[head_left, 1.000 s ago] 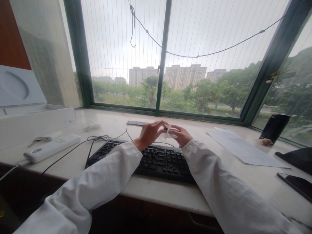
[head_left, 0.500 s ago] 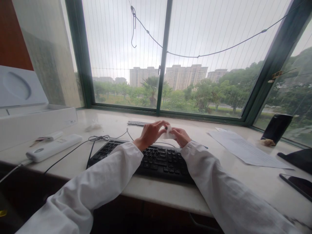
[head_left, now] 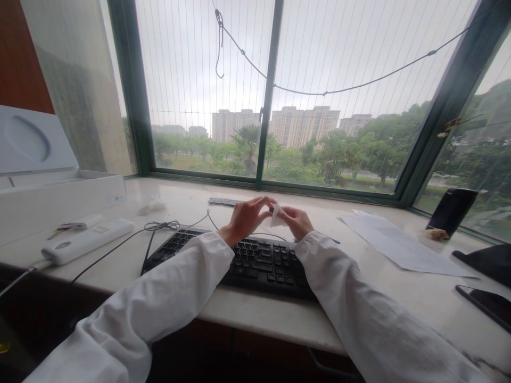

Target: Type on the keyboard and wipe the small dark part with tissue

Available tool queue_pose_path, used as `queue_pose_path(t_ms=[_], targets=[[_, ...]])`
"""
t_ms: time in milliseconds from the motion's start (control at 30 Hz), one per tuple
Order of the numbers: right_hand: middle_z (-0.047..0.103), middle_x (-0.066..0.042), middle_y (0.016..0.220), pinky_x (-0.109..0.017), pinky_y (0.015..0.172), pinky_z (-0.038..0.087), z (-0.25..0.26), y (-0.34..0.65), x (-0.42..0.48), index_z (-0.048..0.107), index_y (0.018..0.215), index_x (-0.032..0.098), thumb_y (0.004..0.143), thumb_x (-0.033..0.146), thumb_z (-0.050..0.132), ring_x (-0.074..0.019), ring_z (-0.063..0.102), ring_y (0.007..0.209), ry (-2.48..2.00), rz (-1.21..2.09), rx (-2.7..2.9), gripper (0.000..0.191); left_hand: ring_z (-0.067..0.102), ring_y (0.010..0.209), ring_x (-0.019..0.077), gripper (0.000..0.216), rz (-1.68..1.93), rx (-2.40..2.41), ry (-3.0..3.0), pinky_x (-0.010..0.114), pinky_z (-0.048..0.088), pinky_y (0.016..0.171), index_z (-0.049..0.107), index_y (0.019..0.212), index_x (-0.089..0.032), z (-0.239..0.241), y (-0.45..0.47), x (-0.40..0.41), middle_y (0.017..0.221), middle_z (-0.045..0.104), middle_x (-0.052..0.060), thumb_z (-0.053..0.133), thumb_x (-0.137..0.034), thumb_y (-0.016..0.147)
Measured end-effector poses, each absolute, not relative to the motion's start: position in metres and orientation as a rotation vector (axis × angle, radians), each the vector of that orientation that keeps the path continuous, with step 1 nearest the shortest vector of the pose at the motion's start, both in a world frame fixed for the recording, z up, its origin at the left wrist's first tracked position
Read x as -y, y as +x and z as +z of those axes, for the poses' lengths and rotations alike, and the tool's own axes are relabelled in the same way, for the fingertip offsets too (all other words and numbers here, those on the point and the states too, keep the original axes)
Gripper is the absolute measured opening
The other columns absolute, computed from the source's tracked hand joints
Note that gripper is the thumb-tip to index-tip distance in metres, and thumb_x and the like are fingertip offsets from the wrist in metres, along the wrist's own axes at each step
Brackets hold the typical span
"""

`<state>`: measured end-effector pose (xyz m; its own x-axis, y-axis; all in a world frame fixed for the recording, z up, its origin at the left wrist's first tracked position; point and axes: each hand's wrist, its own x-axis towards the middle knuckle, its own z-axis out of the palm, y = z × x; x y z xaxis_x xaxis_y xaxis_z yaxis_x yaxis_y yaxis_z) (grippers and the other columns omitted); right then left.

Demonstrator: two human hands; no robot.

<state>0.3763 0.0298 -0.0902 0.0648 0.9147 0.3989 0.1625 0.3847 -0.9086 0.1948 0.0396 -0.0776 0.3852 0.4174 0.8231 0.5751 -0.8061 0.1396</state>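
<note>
Just below the centre of the frame, the left hand (head_left: 246, 217) has its fingertips pinched on a small dark piece (head_left: 271, 209). The right hand (head_left: 298, 222) grips a thin white tissue (head_left: 278, 217) against the piece's right side, so the piece lies leftward of that grip, nearer the left hand. Both hang above the keyboard (head_left: 267, 266) on the tabletop (head_left: 255, 311). The piece seems too small here to tell its long axis.

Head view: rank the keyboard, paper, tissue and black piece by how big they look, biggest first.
1. Keyboard, though partly covered
2. Paper
3. Tissue
4. Black piece, the smallest; fingers may hide some of it
</note>
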Motion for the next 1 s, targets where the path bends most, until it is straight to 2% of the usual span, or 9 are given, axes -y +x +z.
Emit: queue_pose_path(t_ms=[200, 367, 500, 600, 700, 767, 867, 1000], targets=[[0.074, -0.006, 0.078, -0.032, 0.071, 0.051, -0.094, 0.376, -0.034, 0.076, 0.092, 0.013, 0.064, 0.052, 0.076, -0.0196, 0.066, 0.072, -1.059, 0.766, 1.454, 0.048, 0.069, 0.09, 0.015, 0.027, -1.372, 0.895, -2.463, 0.023, 0.046, 0.072, 0.062, 0.111, -0.028, -0.078, 0.194, -0.042, 0.102, 0.073, -0.004, 0.067, -0.035, 0.086], [0.076, -0.008, 0.084, -0.035, 0.078, 0.056, -0.099, 0.383, -0.042, 0.071, 0.108, 0.014, 0.064, 0.053, 0.077, -0.0214, 0.07, 0.078, -0.981, 0.77, 1.391, 0.059, 0.069, 0.086, 0.0159, 0.025, -1.399, 1.046, -2.372, 0.023, 0.043, 0.066, 0.063, 0.11, -0.029, -0.074, 0.191, -0.045, 0.1, 0.073, -0.003, 0.065, -0.037, 0.087], [0.076, -0.007, 0.085, -0.035, 0.077, 0.057, -0.103, 0.402, -0.054, 0.072, 0.104, 0.017, 0.07, 0.049, 0.072, -0.0221, 0.071, 0.081, -1.228, 0.498, 1.256, 0.046, 0.068, 0.081, 0.0166, 0.025, -1.448, 1.132, -2.332, 0.024, 0.041, 0.065, 0.066, 0.106, -0.028, -0.071, 0.19, -0.044, 0.096, 0.074, -0.002, 0.064, -0.043, 0.087], [0.076, -0.007, 0.087, -0.038, 0.081, 0.056, -0.104, 0.41, -0.055, 0.074, 0.097, 0.02, 0.074, 0.041, 0.07, -0.0225, 0.071, 0.083, -1.47, 0.439, 1.319, 0.031, 0.068, 0.079, 0.0165, 0.024, -1.491, 1.165, -2.37, 0.024, 0.041, 0.065, 0.07, 0.098, -0.027, -0.072, 0.191, -0.046, 0.09, 0.075, -0.001, 0.058, -0.046, 0.09], [0.074, -0.008, 0.104, -0.041, 0.091, 0.052, -0.103, 0.404, -0.048, 0.074, 0.097, 0.022, 0.075, 0.036, 0.069, -0.023, 0.07, 0.093, -1.572, 0.349, 1.499, 0.026, 0.067, 0.073, 0.0167, 0.028, -1.583, 1.252, -2.42, 0.024, 0.041, 0.064, 0.073, 0.09, -0.026, -0.076, 0.192, -0.052, 0.082, 0.075, 0.0, 0.057, -0.048, 0.09], [0.071, -0.008, 0.113, -0.039, 0.091, 0.052, -0.1, 0.396, -0.042, 0.072, 0.104, 0.023, 0.079, 0.037, 0.067, -0.0213, 0.069, 0.097, -1.462, 0.311, 1.569, 0.03, 0.067, 0.069, 0.0164, 0.03, -1.663, 1.3, -2.488, 0.024, 0.042, 0.061, 0.074, 0.09, -0.024, -0.078, 0.192, -0.057, 0.078, 0.075, 0.001, 0.058, -0.049, 0.088], [0.073, -0.008, 0.104, -0.035, 0.083, 0.055, -0.097, 0.386, -0.035, 0.069, 0.111, 0.022, 0.081, 0.042, 0.064, -0.0185, 0.07, 0.089, -1.22, 0.39, 1.618, 0.036, 0.065, 0.062, 0.015, 0.035, -1.742, 1.343, -2.607, 0.023, 0.041, 0.055, 0.074, 0.091, -0.021, -0.08, 0.192, -0.062, 0.074, 0.074, 0.003, 0.059, -0.052, 0.086], [0.075, -0.005, 0.089, -0.034, 0.079, 0.056, -0.096, 0.38, -0.032, 0.068, 0.113, 0.022, 0.077, 0.041, 0.069, -0.0174, 0.07, 0.08, -1.058, 0.392, 1.651, 0.04, 0.062, 0.056, 0.0131, 0.038, -1.766, 1.283, -2.711, 0.022, 0.042, 0.054, 0.073, 0.091, -0.018, -0.081, 0.192, -0.06, 0.07, 0.074, 0.003, 0.062, -0.054, 0.083]])
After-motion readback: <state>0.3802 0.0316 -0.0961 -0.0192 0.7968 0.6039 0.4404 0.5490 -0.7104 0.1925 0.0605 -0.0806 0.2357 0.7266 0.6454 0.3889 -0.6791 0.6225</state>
